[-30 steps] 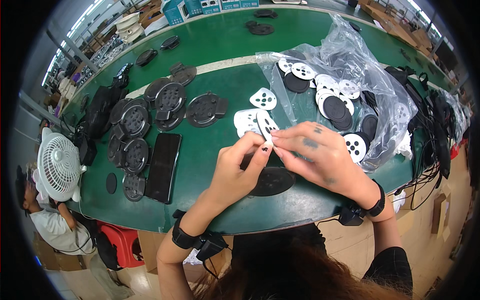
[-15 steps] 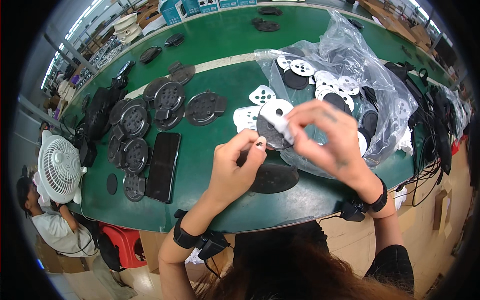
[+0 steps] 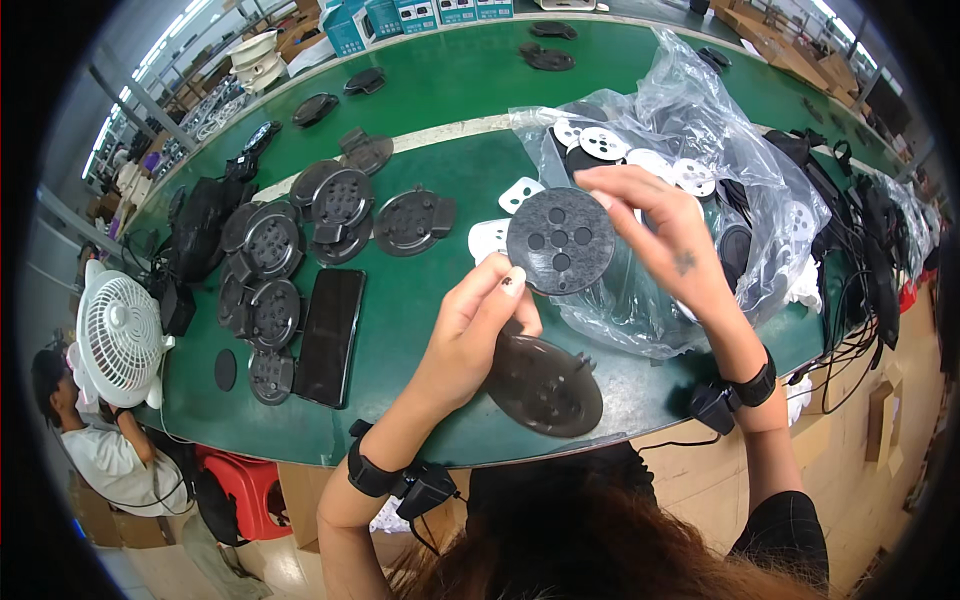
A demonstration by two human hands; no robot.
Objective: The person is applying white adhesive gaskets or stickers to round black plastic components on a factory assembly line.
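Observation:
A round dark grey adhesive pad (image 3: 583, 262) with several holes is held up over the table. My left hand (image 3: 470, 330) pinches its lower left edge between thumb and forefinger. Below it, a glossy dark oval plastic base (image 3: 550, 390) hangs tilted from the lower fingers of the same hand. At the pad's upper right edge, the thumb and fingertips of my right hand (image 3: 660, 225) are closed on the rim. Behind the pad lie white sheets with cut-out holes (image 3: 488, 238) and a clear plastic bag (image 3: 690, 90) with white and black discs.
Several black round bases (image 3: 270, 240) are stacked at the left, beside a dark phone (image 3: 330, 335). A white fan (image 3: 118, 330) stands at the left edge, near a seated person (image 3: 110, 450). Black cables (image 3: 860, 260) bunch at the right. Teal boxes (image 3: 420, 14) line the far side.
The white layer that was half peeled over the pad is out of sight, and the pad's dark face shows whole. The plastic base has tipped downward. My right hand has shifted up slightly.

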